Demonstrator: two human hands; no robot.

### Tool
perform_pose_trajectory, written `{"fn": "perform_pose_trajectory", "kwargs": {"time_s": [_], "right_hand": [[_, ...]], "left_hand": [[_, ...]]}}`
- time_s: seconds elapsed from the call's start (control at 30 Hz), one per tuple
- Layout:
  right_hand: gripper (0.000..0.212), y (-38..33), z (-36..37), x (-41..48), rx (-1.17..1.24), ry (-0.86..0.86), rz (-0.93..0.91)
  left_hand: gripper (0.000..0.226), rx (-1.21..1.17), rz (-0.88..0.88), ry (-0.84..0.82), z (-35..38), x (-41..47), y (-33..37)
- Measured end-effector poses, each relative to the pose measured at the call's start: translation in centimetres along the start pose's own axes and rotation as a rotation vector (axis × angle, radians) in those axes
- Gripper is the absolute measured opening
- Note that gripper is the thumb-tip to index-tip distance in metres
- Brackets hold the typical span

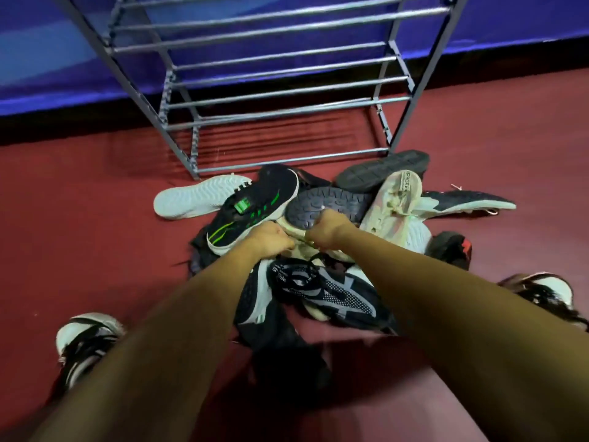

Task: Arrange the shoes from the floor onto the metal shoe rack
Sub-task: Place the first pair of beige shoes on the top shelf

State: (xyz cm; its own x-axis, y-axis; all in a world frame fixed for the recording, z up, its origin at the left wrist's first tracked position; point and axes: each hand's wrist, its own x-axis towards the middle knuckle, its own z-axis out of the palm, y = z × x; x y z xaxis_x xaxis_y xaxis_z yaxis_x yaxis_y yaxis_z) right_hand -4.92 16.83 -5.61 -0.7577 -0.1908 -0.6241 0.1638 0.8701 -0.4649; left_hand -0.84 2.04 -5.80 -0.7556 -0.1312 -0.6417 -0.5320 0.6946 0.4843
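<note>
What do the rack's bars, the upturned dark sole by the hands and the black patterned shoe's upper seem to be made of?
Rack bars: metal, probably painted or plated steel tube; smooth grey sheen with highlights.
Upturned dark sole: likely rubber; matte, with moulded tread lugs.
Black patterned shoe upper: apparently knitted synthetic mesh; dotted weave and a dull, soft-looking surface.

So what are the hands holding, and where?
The left hand and right hand both grip a pale shoe, side by side; which part cannot be told.

rack (277, 74): top cut off | left hand (271, 239), right hand (328, 232): grip hidden among shoes (318, 291)
</note>
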Motion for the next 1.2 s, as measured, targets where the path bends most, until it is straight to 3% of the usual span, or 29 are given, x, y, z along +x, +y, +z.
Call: {"fn": "perform_pose_trajectory", "kwargs": {"time_s": [0.17, 0.27, 0.4, 0.57, 0.83, 1.07, 1.2], "right_hand": [[0.022, 0.4, 3.5, 0.0, -0.232, -0.04, -0.015], [0.039, 1.6, 3.8, 0.2, -0.26, -0.032, 0.016], [0.06, 2.5, 3.4, 0.7, -0.231, -0.058, 0.07], [0.067, 2.1, 3.8, 1.1, -0.257, -0.029, 0.089], [0.067, 1.9, 4.0, 1.4, -0.205, -0.018, 0.129], [0.055, 2.1, 3.8, 1.0, 0.025, -0.079, 0.163], [0.042, 2.2, 3.2, -0.2, 0.121, -0.116, 0.156]], "left_hand": [[0.03, 0.216, 0.005, -0.024, 1.5, -0.1, -0.7], [0.018, 0.239, 0.002, -0.045, 1.6, 0.3, -1.0], [0.052, 0.229, -0.034, -0.028, 2.0, 1.9, -1.8], [0.05, 0.339, -0.064, 0.037, 3.2, 2.9, -2.4], [0.055, 0.132, -0.164, 0.021, 3.0, 3.6, -2.6], [0.056, -0.008, -0.182, 0.057, 3.0, 3.1, -2.6], [0.071, -0.116, -0.186, 0.051, 2.6, 1.6, -2.8]]}}
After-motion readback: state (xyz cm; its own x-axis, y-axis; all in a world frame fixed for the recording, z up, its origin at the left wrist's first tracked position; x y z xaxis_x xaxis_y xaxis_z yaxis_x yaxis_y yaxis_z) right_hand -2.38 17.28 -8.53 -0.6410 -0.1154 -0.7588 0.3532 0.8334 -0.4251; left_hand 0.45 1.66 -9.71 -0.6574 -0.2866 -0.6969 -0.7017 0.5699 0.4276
